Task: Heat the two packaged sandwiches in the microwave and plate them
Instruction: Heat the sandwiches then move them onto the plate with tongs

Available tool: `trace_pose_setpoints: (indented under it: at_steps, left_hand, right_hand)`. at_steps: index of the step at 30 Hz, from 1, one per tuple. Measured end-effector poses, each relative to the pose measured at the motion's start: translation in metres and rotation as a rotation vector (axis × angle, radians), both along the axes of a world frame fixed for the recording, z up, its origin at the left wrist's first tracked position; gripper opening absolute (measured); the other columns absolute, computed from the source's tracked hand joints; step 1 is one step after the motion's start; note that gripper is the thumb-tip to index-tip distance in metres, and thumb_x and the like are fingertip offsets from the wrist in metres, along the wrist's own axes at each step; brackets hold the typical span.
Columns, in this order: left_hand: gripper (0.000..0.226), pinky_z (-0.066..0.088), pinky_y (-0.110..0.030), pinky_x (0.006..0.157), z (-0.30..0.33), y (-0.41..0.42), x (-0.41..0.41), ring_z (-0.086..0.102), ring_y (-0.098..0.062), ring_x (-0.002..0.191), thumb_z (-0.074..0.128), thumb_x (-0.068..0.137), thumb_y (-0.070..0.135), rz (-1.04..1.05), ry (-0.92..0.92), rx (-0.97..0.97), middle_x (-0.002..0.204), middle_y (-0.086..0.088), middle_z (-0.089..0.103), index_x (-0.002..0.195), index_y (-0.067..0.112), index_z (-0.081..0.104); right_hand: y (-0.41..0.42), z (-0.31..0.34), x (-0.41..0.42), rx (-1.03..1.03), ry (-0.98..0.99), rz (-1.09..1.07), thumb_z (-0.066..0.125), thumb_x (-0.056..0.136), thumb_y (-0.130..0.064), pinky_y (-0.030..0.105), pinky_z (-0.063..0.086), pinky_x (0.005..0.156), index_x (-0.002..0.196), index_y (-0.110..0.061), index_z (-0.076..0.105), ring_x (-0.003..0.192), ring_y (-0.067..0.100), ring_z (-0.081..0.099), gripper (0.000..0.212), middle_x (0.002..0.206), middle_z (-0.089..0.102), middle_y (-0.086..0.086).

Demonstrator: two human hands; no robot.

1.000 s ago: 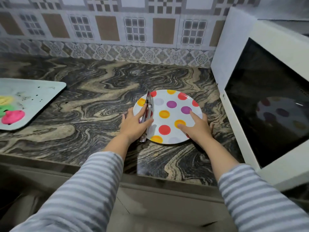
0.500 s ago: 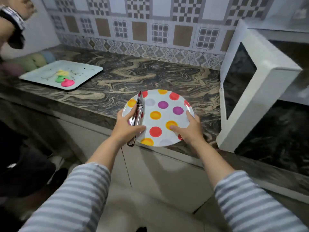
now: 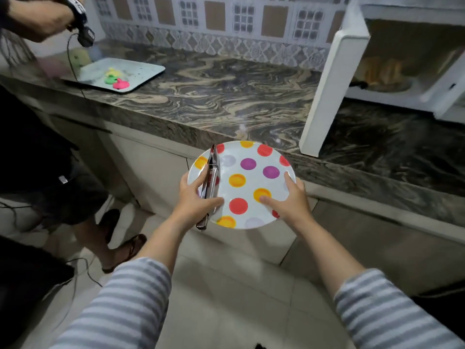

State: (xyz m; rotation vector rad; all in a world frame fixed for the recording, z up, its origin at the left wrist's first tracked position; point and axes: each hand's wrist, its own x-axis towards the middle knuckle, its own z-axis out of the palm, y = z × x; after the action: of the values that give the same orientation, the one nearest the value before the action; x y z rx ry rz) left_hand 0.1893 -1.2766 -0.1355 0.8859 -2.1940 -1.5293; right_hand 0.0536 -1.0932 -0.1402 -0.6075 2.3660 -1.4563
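I hold a white plate with coloured dots in front of the counter edge, off the counter. My left hand grips its left rim and pins metal tongs against it. My right hand grips the right rim, thumb on the plate's face. The white microwave stands at the right with its door swung open. Inside, blurred tan sandwiches sit on the turntable.
A dark marbled counter runs across the view. A pale tray with colourful small items lies at its left end. Another person stands at the left, legs near the cabinet, an arm with a corded device above the tray.
The plate with the tongs has been lifted off the counter and pulled back toward me. The microwave door has swung open, showing the sandwiches inside. Another person came into view at the left.
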Motion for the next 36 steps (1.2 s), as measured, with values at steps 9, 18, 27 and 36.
trace_pose_setpoints:
  at_steps: [9,18,27,36]
  left_hand:
    - [0.086,0.029,-0.017,0.102,-0.018,0.099,-0.006,0.035,-0.011,0.132,0.078,0.075,0.008,-0.218,0.022,-0.020,0.142,0.002,0.020,0.145,0.035,0.036]
    - [0.087,0.027,-0.015,0.100,-0.001,0.233,-0.088,0.032,-0.014,0.132,0.078,0.076,0.012,-0.397,0.046,-0.031,0.147,0.000,0.016,0.146,0.038,0.034]
    - [0.090,0.035,-0.037,0.112,0.023,0.325,-0.201,0.039,-0.022,0.132,0.079,0.074,0.022,-0.394,0.062,-0.054,0.150,-0.003,0.016,0.147,0.040,0.029]
    - [0.091,0.024,-0.031,0.114,0.035,0.310,-0.310,0.024,-0.023,0.142,0.080,0.075,0.023,-0.353,0.038,-0.152,0.155,-0.007,0.008,0.148,0.035,0.028]
  right_hand:
    - [0.123,-0.007,0.039,0.060,-0.011,-0.215,0.081,0.075,-0.023,0.019,0.025,0.104,0.150,-0.010,0.022,0.139,0.021,0.028,0.096,0.153,0.018,0.008]
    - [0.267,0.011,-0.006,0.101,0.087,-0.405,0.082,0.073,-0.029,0.028,0.031,0.107,0.147,-0.018,0.034,0.134,0.024,0.034,0.089,0.148,0.025,0.008]
    - [0.358,0.040,-0.116,0.173,0.113,-0.409,0.076,0.078,-0.038,0.037,0.024,0.116,0.153,-0.014,0.016,0.144,0.022,0.018,0.098,0.157,0.009,0.004]
    - [0.338,0.040,-0.240,0.232,0.073,-0.347,0.072,0.082,-0.039,0.033,0.019,0.115,0.153,-0.015,0.011,0.146,0.022,0.010,0.097,0.159,-0.002,0.005]
